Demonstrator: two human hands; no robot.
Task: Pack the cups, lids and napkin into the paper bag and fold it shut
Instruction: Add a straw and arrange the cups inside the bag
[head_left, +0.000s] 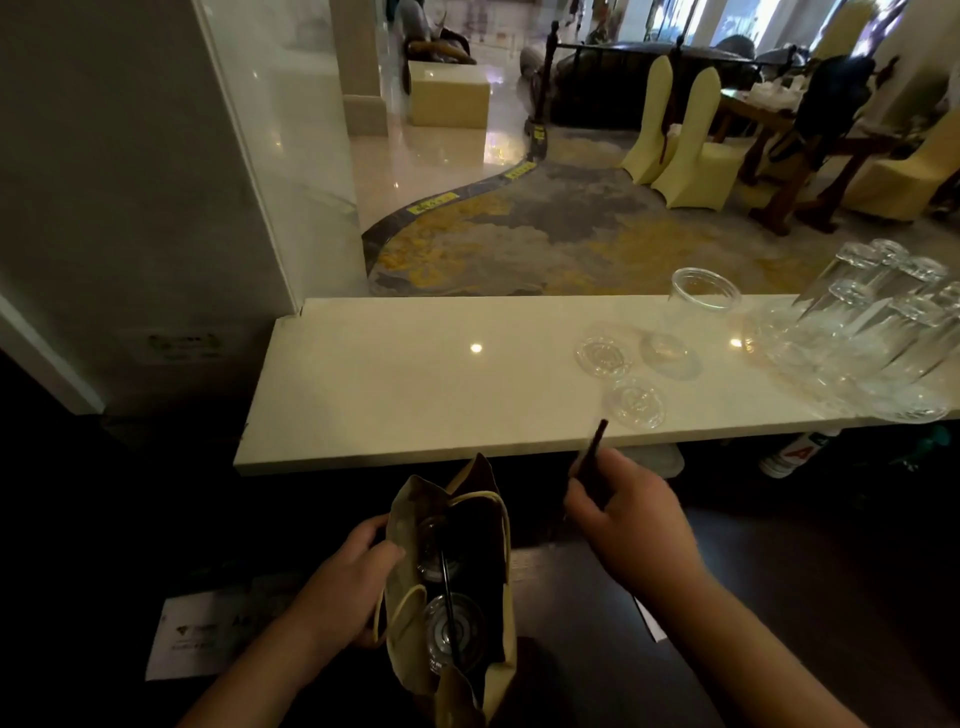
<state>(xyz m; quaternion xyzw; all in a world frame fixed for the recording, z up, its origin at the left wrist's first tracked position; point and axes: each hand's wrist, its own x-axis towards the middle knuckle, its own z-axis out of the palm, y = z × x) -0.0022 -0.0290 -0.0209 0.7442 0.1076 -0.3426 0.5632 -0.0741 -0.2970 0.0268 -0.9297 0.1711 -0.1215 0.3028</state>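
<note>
Nearest the camera, a brown paper bag (452, 587) is being held open below the front edge of the pale table (395, 384). Its left wall is being pinched by the left hand (353, 582), the thumb lying inside the mouth and the fingers wrapped round the outside. Two clear cups are being carried inside it: one lidded cup (453, 629) at the near end and a second cup (434, 551) at the far end, with a dark straw (448, 597) lying across both. Just to the right of the bag, the right hand (623, 519) is being kept curled, its fingertips pinching a thin dark object (592, 452) that is sticking up past the table's edge; what that object is cannot be told.

On the table, well to the right, three clear lids (605, 356) are being left flat, close together. Just behind them one clear cup (705, 291) is standing alone, and at the far right a cluster of upturned glasses (878, 322) is being kept. A white card (195, 639) is lying on the dark surface left of the bag. Whether a napkin is anywhere in the bag cannot be told.
</note>
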